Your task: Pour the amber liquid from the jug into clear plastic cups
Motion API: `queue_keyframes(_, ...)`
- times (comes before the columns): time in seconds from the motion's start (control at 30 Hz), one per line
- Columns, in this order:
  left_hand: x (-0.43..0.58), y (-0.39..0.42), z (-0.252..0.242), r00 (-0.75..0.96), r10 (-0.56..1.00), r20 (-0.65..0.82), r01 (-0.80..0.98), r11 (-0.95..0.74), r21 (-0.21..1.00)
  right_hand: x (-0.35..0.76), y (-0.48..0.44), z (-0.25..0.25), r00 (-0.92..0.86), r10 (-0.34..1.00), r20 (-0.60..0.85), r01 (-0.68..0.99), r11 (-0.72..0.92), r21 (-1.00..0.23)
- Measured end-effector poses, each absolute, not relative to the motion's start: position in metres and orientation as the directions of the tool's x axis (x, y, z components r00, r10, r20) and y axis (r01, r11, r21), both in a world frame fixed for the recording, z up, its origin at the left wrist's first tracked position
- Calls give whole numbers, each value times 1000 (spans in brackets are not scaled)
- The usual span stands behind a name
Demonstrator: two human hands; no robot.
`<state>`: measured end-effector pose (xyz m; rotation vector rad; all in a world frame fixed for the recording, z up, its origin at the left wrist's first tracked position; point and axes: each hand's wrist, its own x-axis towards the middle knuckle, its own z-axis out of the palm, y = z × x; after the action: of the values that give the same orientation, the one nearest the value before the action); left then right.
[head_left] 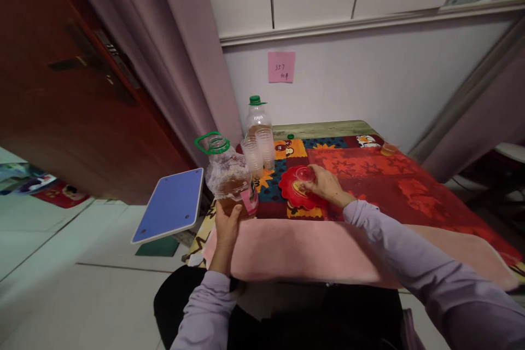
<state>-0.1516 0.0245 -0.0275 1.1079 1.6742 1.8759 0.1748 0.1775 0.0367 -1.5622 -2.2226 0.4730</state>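
My left hand is wrapped round the lower side of a large clear plastic jug. The jug stands upright at the table's left, uncapped, with a green handle at its neck and amber liquid inside. My right hand grips a small clear plastic cup over a red scalloped plate. Whether the cup touches the plate I cannot tell. Behind the open jug are stacks of clear cups and a second jug with a green cap on.
A pink towel lies along the front edge of the patterned table. Near the back is a loose green cap; at the far right stands a small cup of amber liquid. A blue-topped stool stands left of the table.
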Motion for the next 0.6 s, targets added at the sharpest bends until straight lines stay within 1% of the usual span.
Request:
queue_keyframes(0.1, -153, 25, -29, -619, 731, 288, 197, -211, 957, 179, 178, 36, -314, 943, 112, 812, 328, -482)
queue_keyframes(0.17, -154, 26, -31, -624, 729, 283, 179, -219, 959, 180, 178, 34, -325, 934, 150, 802, 356, -480)
queue_keyframes(0.23, -154, 28, -35, -625, 729, 277, 153, -234, 960, 177, 176, 34, -315, 915, 251, 777, 400, -486)
queue_keyframes(0.3, -154, 29, -39, -627, 730, 272, 123, -252, 960, 167, 167, 35, -277, 870, 407, 703, 472, -531)
queue_keyframes(0.37, -153, 30, -41, -631, 729, 266, 98, -266, 959, 146, 151, 37, -218, 816, 536, 552, 556, -622)
queue_keyframes(0.4, -152, 30, -42, -633, 728, 263, 87, -271, 959, 131, 140, 37, -190, 800, 569, 450, 586, -674)
queue_keyframes(0.43, -151, 29, -42, -636, 727, 260, 77, -275, 958, 114, 128, 37, -175, 806, 565, 347, 587, -731)
queue_keyframes(0.5, -150, 27, -41, -640, 725, 254, 63, -281, 958, 78, 106, 31, -212, 845, 491, 156, 525, -837)
queue_keyframes(0.53, -150, 25, -39, -643, 723, 253, 58, -283, 957, 60, 96, 27, -247, 862, 443, 92, 476, -875)
queue_keyframes(0.6, -151, 21, -37, -654, 713, 251, 54, -287, 956, 30, 85, 18, -299, 879, 372, 56, 406, -912)
